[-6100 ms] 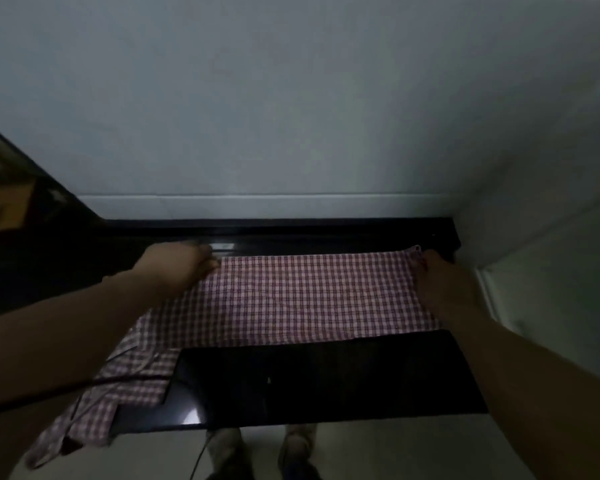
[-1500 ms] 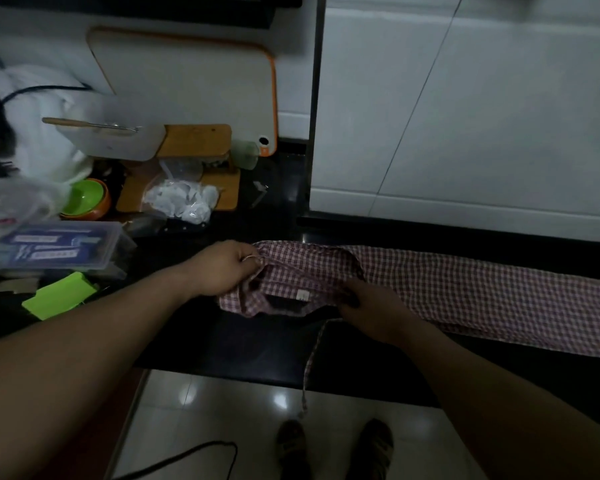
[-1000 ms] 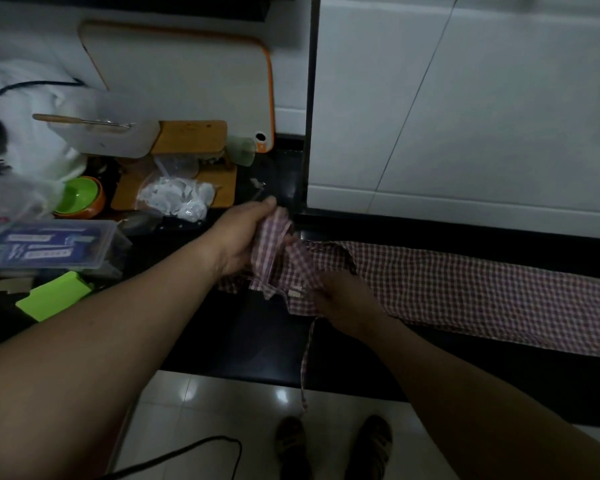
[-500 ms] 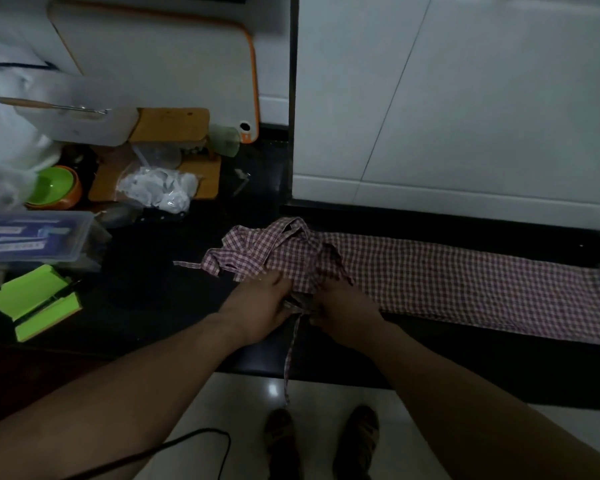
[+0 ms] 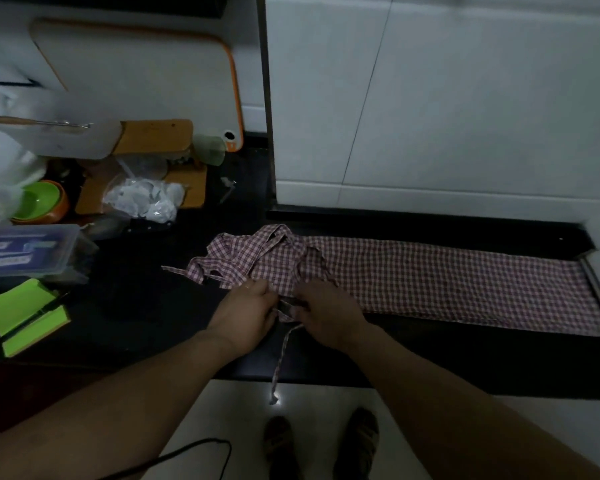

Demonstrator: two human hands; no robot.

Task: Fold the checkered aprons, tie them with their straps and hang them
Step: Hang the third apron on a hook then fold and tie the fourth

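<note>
Red-and-white checkered cloth apron (image 5: 447, 282) lies as a long folded strip on the black glossy counter (image 5: 465, 358), its left end bunched. Left hand (image 5: 246, 313) and right hand (image 5: 326, 313) pinch the bunch's near edge with curled fingers. Thin checkered strap (image 5: 279, 362) dangles off the counter. Step, as judged: folding, not yet tying. The next move calls for flattening the bunch and freeing the straps.

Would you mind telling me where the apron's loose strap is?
Head view, centre: the strap hangs from the apron over the counter edge, just below the left hand and right hand, above the shoes.
</note>
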